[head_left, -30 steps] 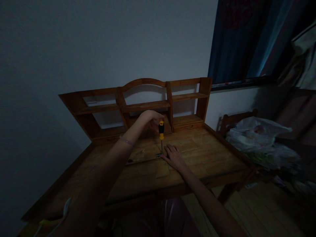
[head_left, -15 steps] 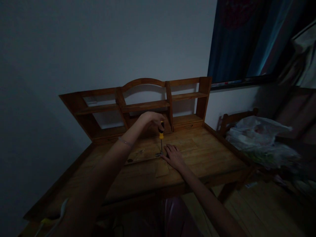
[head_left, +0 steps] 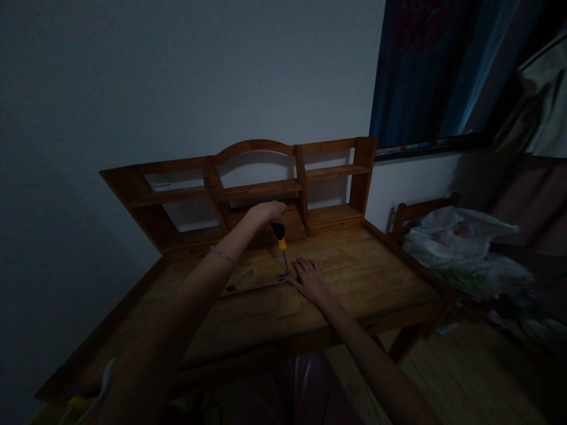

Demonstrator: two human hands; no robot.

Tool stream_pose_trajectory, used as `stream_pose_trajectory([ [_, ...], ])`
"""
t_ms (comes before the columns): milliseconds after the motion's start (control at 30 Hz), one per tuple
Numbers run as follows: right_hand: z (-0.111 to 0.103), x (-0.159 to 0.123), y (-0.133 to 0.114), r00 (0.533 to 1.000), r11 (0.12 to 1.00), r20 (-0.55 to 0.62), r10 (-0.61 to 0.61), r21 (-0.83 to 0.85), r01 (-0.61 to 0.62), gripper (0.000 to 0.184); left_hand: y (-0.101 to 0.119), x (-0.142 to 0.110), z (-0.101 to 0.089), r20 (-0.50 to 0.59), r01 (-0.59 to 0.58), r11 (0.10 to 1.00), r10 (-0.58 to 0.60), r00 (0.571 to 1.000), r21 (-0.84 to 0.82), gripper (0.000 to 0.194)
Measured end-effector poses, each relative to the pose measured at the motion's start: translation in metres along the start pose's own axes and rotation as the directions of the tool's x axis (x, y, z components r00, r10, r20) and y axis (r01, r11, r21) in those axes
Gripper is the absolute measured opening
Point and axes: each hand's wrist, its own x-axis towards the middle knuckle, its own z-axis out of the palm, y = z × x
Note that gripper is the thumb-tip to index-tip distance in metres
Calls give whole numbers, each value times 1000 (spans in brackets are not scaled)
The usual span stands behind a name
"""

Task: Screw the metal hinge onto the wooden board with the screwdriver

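Observation:
My left hand (head_left: 271,212) is closed round the top of a black-and-yellow screwdriver (head_left: 282,243). The handle leans to the left, and the shaft runs down to a small metal piece (head_left: 283,277), which looks like a hinge. That piece sits at the front edge of a thin wooden board (head_left: 250,282) lying on the desk. Just right of it, my right hand (head_left: 312,281) lies flat, fingers stretched out over the wood, thumb close to the metal piece. Whether the tip sits in a screw is too small to tell.
The wooden desk (head_left: 376,283) has a shelf unit (head_left: 261,190) at its back, against the wall. Plastic bags (head_left: 465,236) lie on a chair to the right. Something yellow and white (head_left: 82,401) shows at the lower left.
My left hand has shifted slightly left, and the screwdriver has gone from nearly upright to leaning left. My right hand stays in place on the wood.

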Motion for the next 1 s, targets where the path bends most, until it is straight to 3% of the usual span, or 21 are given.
stream_pose_trajectory([
  [100, 1, 0, 1, 1000, 1000, 5, -2, -3, 2, 59, -8, 2, -4, -10, -215, 975, 215, 977, -52, 53],
  [167, 2, 0, 2, 1000, 1000, 5, 1, -2, -1, 59, -11, 3, -5, -9, -260, 962, 260, 966, -87, 62],
  [333, 4, 0, 1, 1000, 1000, -3, 2, 2, -2, 58, -8, 2, 1, 5, 31, 1000, -31, 1000, -4, 59],
  [433, 3, 0, 1, 1000, 1000, 6, 0, -2, 0, 59, -4, -3, 1, -26, 102, 995, -102, 994, 6, 50],
  [533, 1, 0, 0, 1000, 1000, 17, 2, -6, -2, 59, -4, -7, -7, 63, -26, 999, 28, 998, -20, 32],
  [633, 0, 0, 0, 1000, 1000, 24, 6, -9, -6, 59, -5, -7, -15, 68, -207, 978, 210, 975, -37, 43],
  [667, -1, 1, 0, 1000, 1000, 26, 7, -11, -7, 59, -5, -7, -16, 51, -197, 980, 198, 979, -29, 46],
  [833, -1, 1, -1, 1000, 1000, 17, 0, -18, 0, 59, 0, -6, -6, 16, 105, 994, -104, 994, -12, 54],
  [900, 0, 1, -1, 1000, 1000, 14, 3, -19, -3, 59, -2, -7, -5, -7, 91, 996, -91, 996, -6, 45],
  [1000, 1, 0, -1, 1000, 1000, 9, 4, -23, -3, 59, -6, -9, -9, 39, -89, 996, 90, 995, -26, 31],
])
